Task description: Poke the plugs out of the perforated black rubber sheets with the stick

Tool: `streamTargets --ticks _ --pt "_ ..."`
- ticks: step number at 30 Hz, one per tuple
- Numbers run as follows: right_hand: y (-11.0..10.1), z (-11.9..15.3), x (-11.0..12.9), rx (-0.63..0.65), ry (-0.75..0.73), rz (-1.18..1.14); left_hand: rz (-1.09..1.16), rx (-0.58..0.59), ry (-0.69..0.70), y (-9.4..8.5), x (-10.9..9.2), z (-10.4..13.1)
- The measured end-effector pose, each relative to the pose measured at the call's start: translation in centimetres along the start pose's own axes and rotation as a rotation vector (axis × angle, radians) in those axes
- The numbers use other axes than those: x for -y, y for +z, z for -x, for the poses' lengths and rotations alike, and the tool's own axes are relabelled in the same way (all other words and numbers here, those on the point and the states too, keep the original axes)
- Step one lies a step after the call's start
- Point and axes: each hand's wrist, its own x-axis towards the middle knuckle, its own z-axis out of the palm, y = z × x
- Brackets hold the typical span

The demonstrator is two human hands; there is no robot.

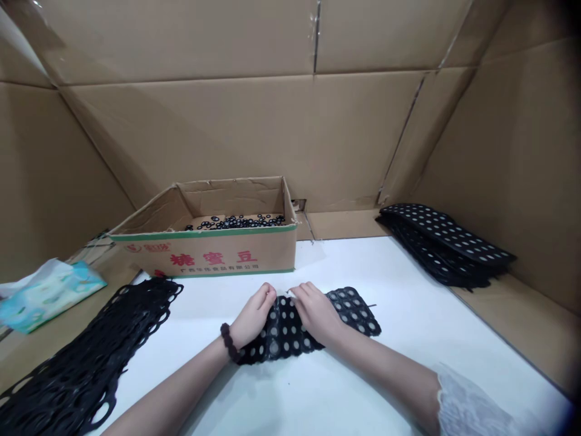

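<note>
A black sheet with rows of pale round spots (290, 333) lies on the white table, partly covered by both hands. My left hand (255, 315), with a dark beaded band at the wrist, is closed on the sheet's left part, thumb and fingers pinched at its far edge. Beside it, my right hand (315, 312) rests over the middle of the sheet, its fingers curled and pinched near the far edge. Whatever is between the right fingertips is too small to make out. The sheet's right end (354, 309) extends past my right hand.
A cardboard box (218, 254) holding small black rings (240, 222) stands behind my hands. Black perforated sheets (77, 357) lie at left, near a tissue pack (54, 293). Spotted black sheets (445, 242) are stacked at back right. Cardboard walls (204, 127) surround the table (408, 315).
</note>
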Motion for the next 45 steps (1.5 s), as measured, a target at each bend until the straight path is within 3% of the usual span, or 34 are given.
streamTargets --ticks 3,12,20,25,29,33,36,39,45 --pt "-0.6 0.1 0.3 -0.068 0.042 -0.038 0.209 0.001 -0.042 0.0 -0.4 -0.3" --pt "-1.0 -0.1 0.5 -0.005 0.086 -0.192 0.319 0.107 -0.188 0.5 -0.4 -1.1" --pt "-2.8 -1.3 1.1 -0.044 0.156 -0.352 0.515 0.177 -0.286 0.8 0.2 -3.3" --pt "-2.5 -0.7 1.3 -0.006 0.132 -0.369 0.624 0.227 -0.283 1.1 0.5 -2.8" --pt "-2.2 -0.1 1.1 -0.012 0.189 -0.395 0.479 0.197 -0.15 0.1 -0.3 -2.7" --pt "-2.2 0.1 1.2 -0.029 0.202 -0.404 0.05 0.227 0.101 -2.4 -1.8 -2.7" --pt "-2.0 -0.1 1.3 -0.015 0.193 -0.416 -0.249 0.277 0.207 -4.2 -2.5 -2.6" --pt "-1.7 -0.2 1.2 -0.004 0.205 -0.443 -0.316 0.387 0.204 -5.3 -2.2 -2.7" --pt "-1.5 -0.1 1.4 0.053 0.215 -0.436 -0.103 0.696 0.056 -6.4 -0.9 -3.7"
